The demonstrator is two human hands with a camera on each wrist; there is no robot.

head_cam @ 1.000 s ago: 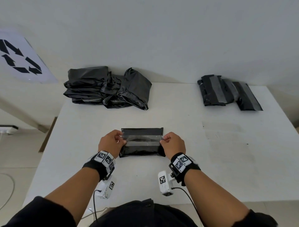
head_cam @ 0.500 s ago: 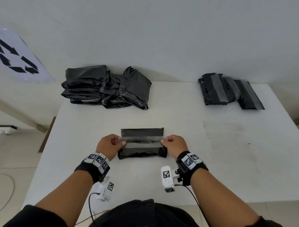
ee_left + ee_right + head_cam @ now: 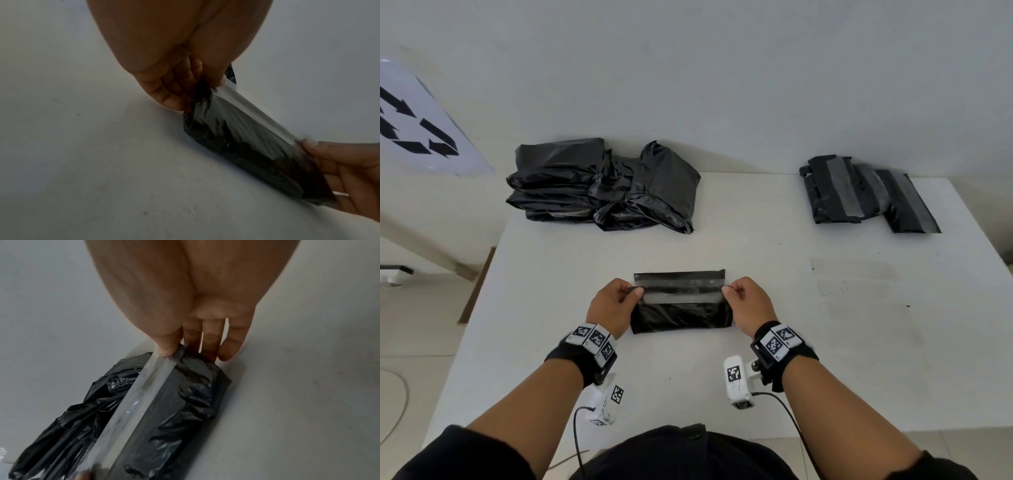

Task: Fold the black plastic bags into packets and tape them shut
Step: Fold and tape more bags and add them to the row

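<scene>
A folded black bag packet lies in the middle of the white table, with a clear tape strip running along its length. My left hand pinches the packet's left end where the tape ends, and my right hand pinches the right end. In the left wrist view the left hand grips the packet, whose taped edge is raised off the table. The right wrist view shows my right hand with its thumb on the tape over the packet.
A pile of loose black bags sits at the back left of the table. Taped packets lie at the back right. A white board with a recycling sign leans at the far left. The wall runs behind the table.
Both hands keep pinching the packet's ends. The wrists have drawn slightly toward me and apart, and the tape now lies stretched along the packet.
</scene>
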